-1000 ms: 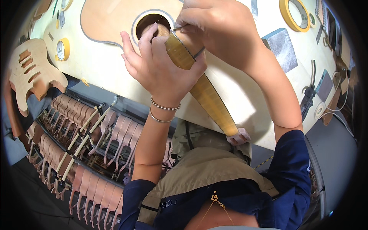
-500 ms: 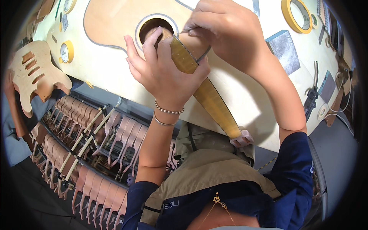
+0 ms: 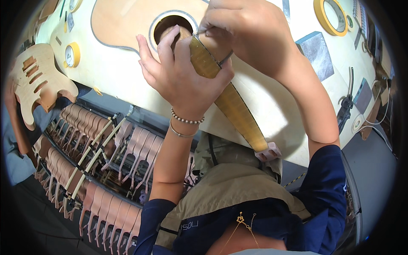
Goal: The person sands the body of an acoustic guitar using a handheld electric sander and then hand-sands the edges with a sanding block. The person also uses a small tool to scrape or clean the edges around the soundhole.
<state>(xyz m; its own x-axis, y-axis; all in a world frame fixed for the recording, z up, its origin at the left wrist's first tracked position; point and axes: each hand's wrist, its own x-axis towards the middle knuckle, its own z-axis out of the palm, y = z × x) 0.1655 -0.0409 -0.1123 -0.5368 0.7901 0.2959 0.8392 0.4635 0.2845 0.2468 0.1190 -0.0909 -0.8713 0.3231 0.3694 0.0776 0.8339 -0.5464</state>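
An unfinished acoustic guitar (image 3: 117, 21) lies on the bench, its neck pointing toward me. A yellow covering (image 3: 238, 112) runs along the fingerboard to a pale pink headstock (image 3: 267, 151). My left hand (image 3: 182, 76) grips the neck by the soundhole (image 3: 163, 22), fingers curled over the body end of the fingerboard and thumb against its side. My right hand (image 3: 246, 38) is pinched at the fingerboard's upper end, next to a thin dark edge; what lies between its fingertips is too small to make out.
Tape rolls (image 3: 318, 15), a metallic block (image 3: 318, 55) and a black tool (image 3: 344, 110) lie on the white bench (image 3: 276, 110). An electric guitar body (image 3: 42, 72) sits left, beside a co-worker's arm (image 3: 13, 114). Racks of pink neck-shaped pieces (image 3: 102, 204) stand below.
Both my hands stay at the neck's body end, the right shifting slightly at the edge. At far left, a co-worker's arm and clothing have come further into view since a second ago.
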